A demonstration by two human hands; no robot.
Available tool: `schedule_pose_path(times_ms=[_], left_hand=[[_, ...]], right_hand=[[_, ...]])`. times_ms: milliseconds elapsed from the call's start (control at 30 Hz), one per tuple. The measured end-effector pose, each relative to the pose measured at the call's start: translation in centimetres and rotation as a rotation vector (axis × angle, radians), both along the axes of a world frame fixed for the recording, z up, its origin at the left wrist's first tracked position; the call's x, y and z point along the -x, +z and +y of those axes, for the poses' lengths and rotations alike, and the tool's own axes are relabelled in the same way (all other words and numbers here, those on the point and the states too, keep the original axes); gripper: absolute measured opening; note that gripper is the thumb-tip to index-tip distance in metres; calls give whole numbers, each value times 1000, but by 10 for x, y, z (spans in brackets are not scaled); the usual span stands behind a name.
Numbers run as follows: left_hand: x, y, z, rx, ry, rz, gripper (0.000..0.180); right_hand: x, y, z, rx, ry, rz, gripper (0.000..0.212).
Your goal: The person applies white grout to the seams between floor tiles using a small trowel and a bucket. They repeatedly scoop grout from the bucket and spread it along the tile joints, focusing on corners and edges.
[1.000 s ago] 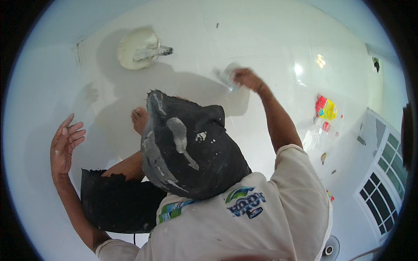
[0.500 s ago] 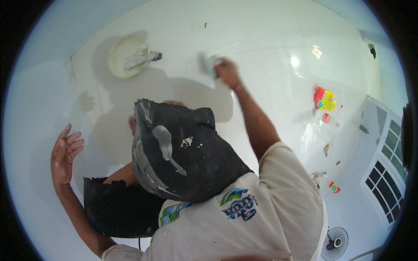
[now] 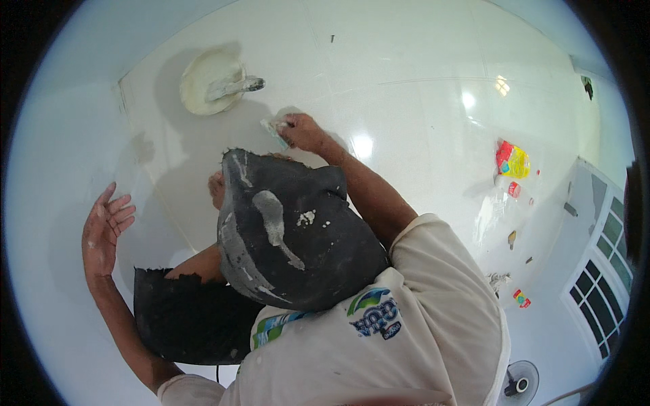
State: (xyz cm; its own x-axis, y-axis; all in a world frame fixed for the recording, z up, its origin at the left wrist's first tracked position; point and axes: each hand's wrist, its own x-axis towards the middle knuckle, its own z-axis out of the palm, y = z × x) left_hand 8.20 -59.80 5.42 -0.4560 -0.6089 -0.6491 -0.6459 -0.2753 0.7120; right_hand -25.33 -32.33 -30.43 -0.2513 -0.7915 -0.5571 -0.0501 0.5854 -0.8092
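Note:
My left hand (image 3: 103, 231) is raised against the pale wall at the left, palm flat and fingers spread, holding nothing. In my right hand (image 3: 302, 132) is a small flat pale-green scraper (image 3: 275, 134) smeared with whitish paste, low over the pale floor. Just left of it stands a round tub (image 3: 196, 101) of cream-coloured paste. A paste-coated putty knife (image 3: 230, 88) with a dark handle lies across the tub's right rim. My bent knee, in paint-smeared black trousers (image 3: 298, 230), hides part of the floor in front of me. Bare toes (image 3: 217, 189) show beside it.
On the floor at the right lie a red-and-yellow packet (image 3: 512, 161), a paintbrush (image 3: 512, 238), a crumpled rag (image 3: 500, 281) and a small red packet (image 3: 521, 298). A fan (image 3: 521, 380) stands at the lower right, below a barred window (image 3: 596, 294). The wall (image 3: 47, 169) rises close on my left.
My right hand has swept left and nearer to my knee with the scraper, ending closer to the tub. My left hand stays against the wall. The whole view has shifted slightly.

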Motion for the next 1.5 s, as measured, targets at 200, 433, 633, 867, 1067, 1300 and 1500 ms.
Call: schedule_pose_path(times_ms=[200,433,633,867,1067,1300,1500], left_hand=[[-10,-9,1,-53,58,-1,67],[-11,-23,-9,-49,30,-56,79],[-3,-16,-11,-107,23,-6,76],[-9,-19,-9,-116,40,-3,72],[-4,-14,-9,-92,20,11,72],[-12,-15,-5,-119,52,25,70],[-5,-12,-7,-76,44,22,68]], right_hand=[[141,0,106,132,-527,-147,34],[266,-7,141,-185,-376,889,44],[148,-32,144,-110,-276,480,48],[262,-14,158,-139,-515,734,46],[142,-41,121,-46,-203,517,40],[334,-15,147,-154,-875,337,26],[214,-26,65,99,206,773,32]])
